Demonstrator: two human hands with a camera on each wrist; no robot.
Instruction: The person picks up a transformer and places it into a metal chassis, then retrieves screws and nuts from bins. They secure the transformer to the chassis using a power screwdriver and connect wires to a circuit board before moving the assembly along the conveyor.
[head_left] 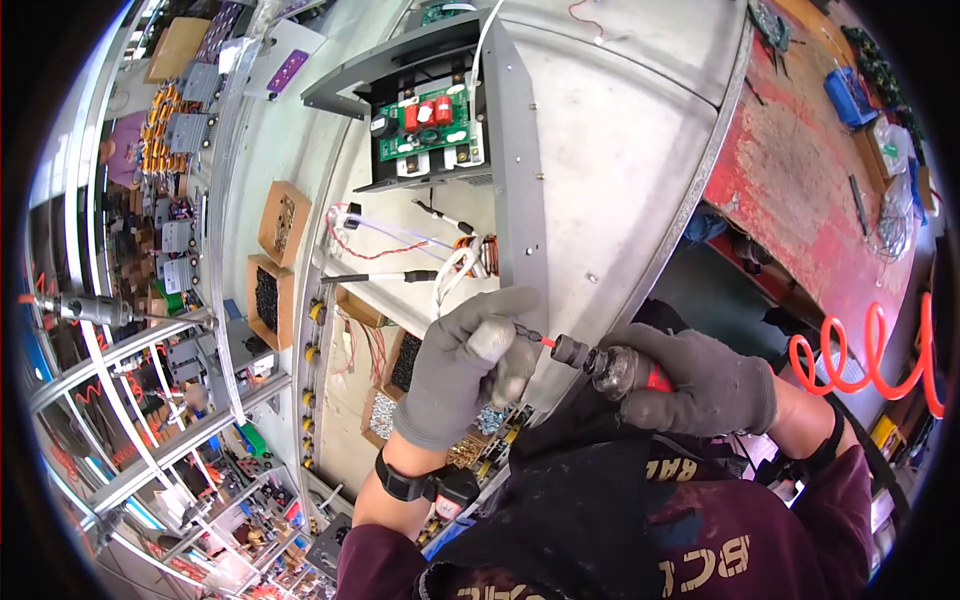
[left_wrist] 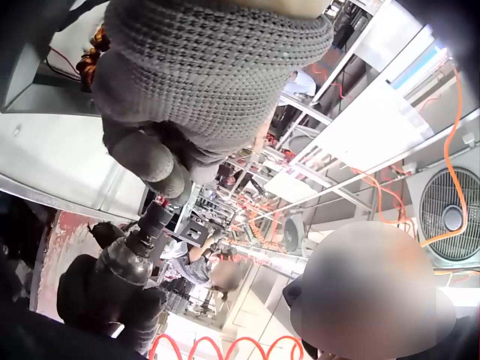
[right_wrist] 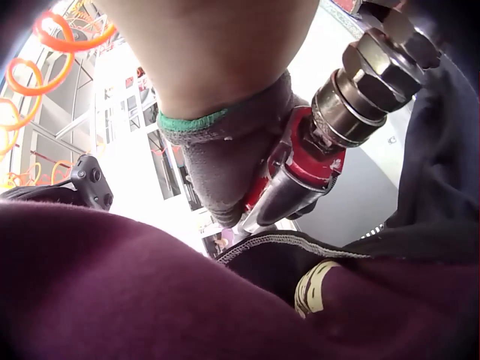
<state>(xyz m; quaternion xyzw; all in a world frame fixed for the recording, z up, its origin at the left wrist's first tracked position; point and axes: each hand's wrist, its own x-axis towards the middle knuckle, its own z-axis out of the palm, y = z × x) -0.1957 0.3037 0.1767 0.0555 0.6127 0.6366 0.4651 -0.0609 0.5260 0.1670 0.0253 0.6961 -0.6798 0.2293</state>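
Observation:
My gloved right hand (head_left: 695,380) grips a red and black air screwdriver (head_left: 625,372), which points left towards the other hand. Its metal hose fitting (right_wrist: 367,82) and red rear end show large in the right wrist view. My gloved left hand (head_left: 470,355) has curled fingers and pinches a small dark part (head_left: 525,332) at the tip of the red-banded bit (head_left: 547,342); the fingers hide most of that part. Just beyond the left hand stands a dark grey metal housing (head_left: 520,190) holding a green circuit board (head_left: 430,125) with red components. A copper-wound coil (head_left: 485,255) with white wires lies beside the housing wall.
Cardboard boxes of dark fasteners (head_left: 267,303) and a bin of silver screws (head_left: 380,415) stand to the left. A worn red table (head_left: 800,150) is at the right, with a coiled orange air hose (head_left: 865,365) below it. Metal racks line the far left.

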